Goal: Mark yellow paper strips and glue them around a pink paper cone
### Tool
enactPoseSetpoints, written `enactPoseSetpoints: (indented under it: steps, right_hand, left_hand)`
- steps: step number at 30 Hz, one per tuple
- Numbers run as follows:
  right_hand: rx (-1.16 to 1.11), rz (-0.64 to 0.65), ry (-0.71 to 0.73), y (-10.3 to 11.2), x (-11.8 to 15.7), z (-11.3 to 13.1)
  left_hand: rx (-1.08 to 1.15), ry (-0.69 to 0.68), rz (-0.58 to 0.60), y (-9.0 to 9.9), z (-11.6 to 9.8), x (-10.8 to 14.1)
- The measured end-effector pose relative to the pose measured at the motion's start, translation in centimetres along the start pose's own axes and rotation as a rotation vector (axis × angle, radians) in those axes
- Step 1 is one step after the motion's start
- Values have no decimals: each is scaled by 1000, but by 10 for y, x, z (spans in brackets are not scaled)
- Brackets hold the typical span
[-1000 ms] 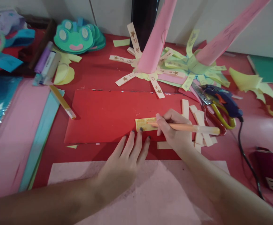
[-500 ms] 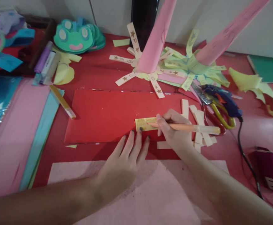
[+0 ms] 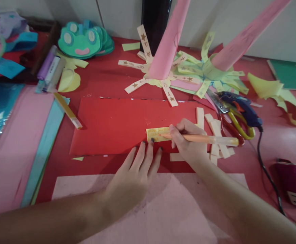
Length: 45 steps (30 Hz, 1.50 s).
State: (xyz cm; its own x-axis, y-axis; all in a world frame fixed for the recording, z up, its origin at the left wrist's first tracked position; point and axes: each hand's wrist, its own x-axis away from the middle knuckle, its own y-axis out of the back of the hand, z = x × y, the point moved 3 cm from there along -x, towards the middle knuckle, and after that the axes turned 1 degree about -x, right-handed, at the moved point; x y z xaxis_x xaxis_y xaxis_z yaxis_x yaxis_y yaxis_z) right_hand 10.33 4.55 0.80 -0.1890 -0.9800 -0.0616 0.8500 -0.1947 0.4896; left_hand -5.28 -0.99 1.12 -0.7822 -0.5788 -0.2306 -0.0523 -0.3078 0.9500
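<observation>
My right hand (image 3: 191, 140) is closed round an orange marker (image 3: 204, 138), its tip resting on a small yellow paper strip (image 3: 156, 130). Marks cover part of the strip, which lies on a red board (image 3: 107, 125). My left hand (image 3: 136, 173) lies with its fingers spread, one fingertip on the strip's lower edge and the others on or near the board's front edge. Several pale paper strips (image 3: 215, 127) lie in a loose pile just right of my right hand, and another pale strip (image 3: 176, 157) is partly hidden by that hand.
Behind the board stand two pink cones (image 3: 165, 51) with paper strips round their bases. Scissors (image 3: 230, 125) and a blue glue gun (image 3: 242, 106) with a black cord lie right. A yellow marker (image 3: 68, 110), green frog cutouts (image 3: 79, 40) and coloured sheets (image 3: 23, 135) are left.
</observation>
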Motion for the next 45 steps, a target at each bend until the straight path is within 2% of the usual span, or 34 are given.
enactPoseSetpoints:
  steps: [7,13,36,45]
  right_hand:
    - [-54,-46,19,3,-2,-2]
    - [-47,-9,3,2,-2,-2]
    - [-15,-53,15,2,-1,-2]
    - [-200,-2,-42,1,-3,-4]
  left_hand:
    - [6,-2,4,-1,0,1]
    - [11,-1,0,-1,1,0]
    - [11,-6,2,-1,0,-2]
    - [8,-11,-1,-1,-1,-2]
